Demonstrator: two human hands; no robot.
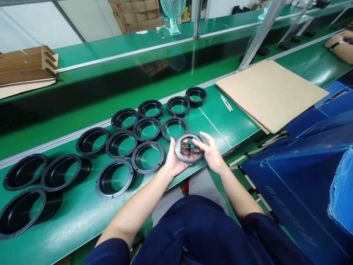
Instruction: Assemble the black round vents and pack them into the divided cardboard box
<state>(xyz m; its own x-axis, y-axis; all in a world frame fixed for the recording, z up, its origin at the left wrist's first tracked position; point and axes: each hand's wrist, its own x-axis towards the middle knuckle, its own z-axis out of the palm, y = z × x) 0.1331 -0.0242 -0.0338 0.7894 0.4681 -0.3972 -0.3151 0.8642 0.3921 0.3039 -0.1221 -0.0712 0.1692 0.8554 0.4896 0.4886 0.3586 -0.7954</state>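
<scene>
My left hand (pixel 175 162) is wrapped under and around the left side of a round grey part (pixel 179 151) with dark crossbars in its opening, held over the table's front edge. On the right side of the same part, my right hand (pixel 211 151) has its fingers spread, and some of them reach over the opening. Several black flanged rings (pixel 147 157) stand on the green table (pixel 85 221), in loose rows to the left of and behind my hands.
A utility knife (pixel 226 103) lies beside flat cardboard sheets (pixel 271 94) at the right. Blue boxes (pixel 300 176) stand right of the table. A metal post (pixel 260 33) rises behind. Another person's arm (pixel 342 46) shows far right.
</scene>
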